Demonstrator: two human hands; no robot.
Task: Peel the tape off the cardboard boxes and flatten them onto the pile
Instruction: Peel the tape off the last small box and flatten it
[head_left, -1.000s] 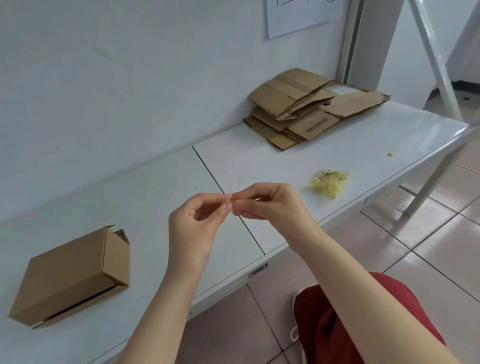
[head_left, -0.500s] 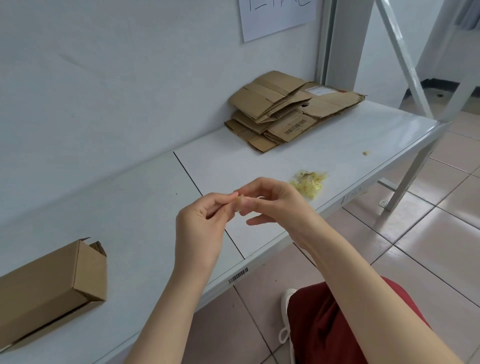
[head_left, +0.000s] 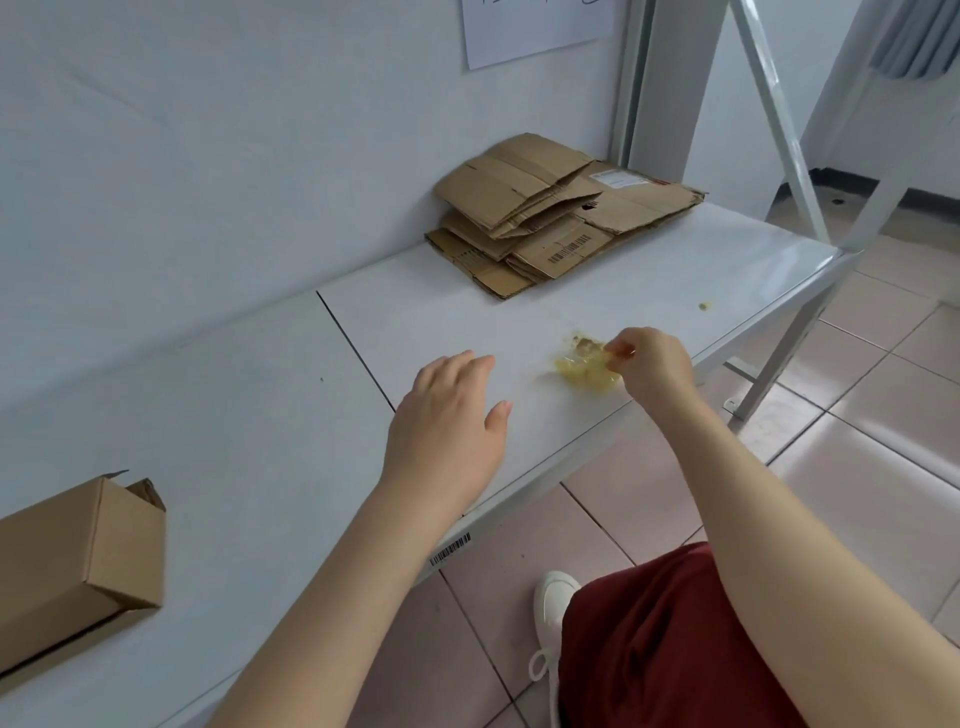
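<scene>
A brown cardboard box lies on its side at the left of the white table, one end flap open. A pile of flattened cardboard boxes sits at the back against the wall. Near the table's front edge lies a yellowish wad of peeled tape. My right hand is at the wad, its fingertips pinching a bit of tape against it. My left hand hovers over the table's middle with fingers relaxed and holds nothing.
A small tape scrap lies toward the table's right end. A paper sheet hangs on the wall above the pile. White frame legs rise at the right; tiled floor, a red-clad knee and a white shoe are below.
Both hands were together in front of me pinching a small piece of tape. Now they are apart: the right hand has moved to the tape wad, the left has opened over the table.
</scene>
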